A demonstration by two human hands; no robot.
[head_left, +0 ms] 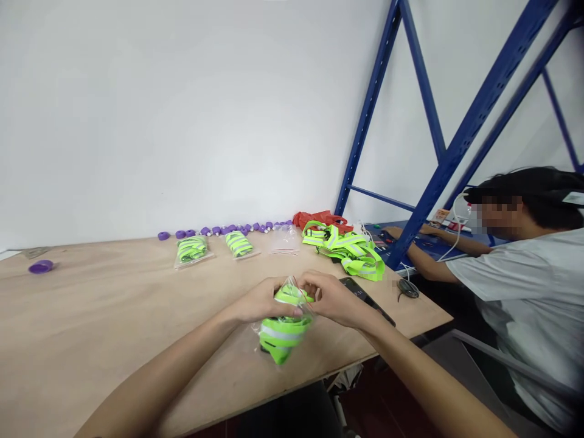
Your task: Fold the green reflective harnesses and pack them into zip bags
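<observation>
Near the table's front edge, a folded neon-yellow reflective vest (283, 331) with silver stripes sits in a clear plastic bag (306, 316). My left hand (262, 301) grips the bagged vest from the left, its thumb across the front. At the bag's upper right edge, my right hand (331, 297) has its fingers pinched on the plastic. Part of the vest is hidden behind my fingers. Further back lie two packed vests, one on the left (192, 248) and one in the middle (239, 243), with a flat clear bag (283, 239) beside them.
Loose reflective straps (351, 249) and a red plastic bag (322, 219) lie at the back right. A phone (367, 299) is by my right wrist. Several purple pieces (223, 230) line the wall; a purple cup (41, 266) lies left. Blue rack posts (410, 228) and a seated person (538, 274) are right.
</observation>
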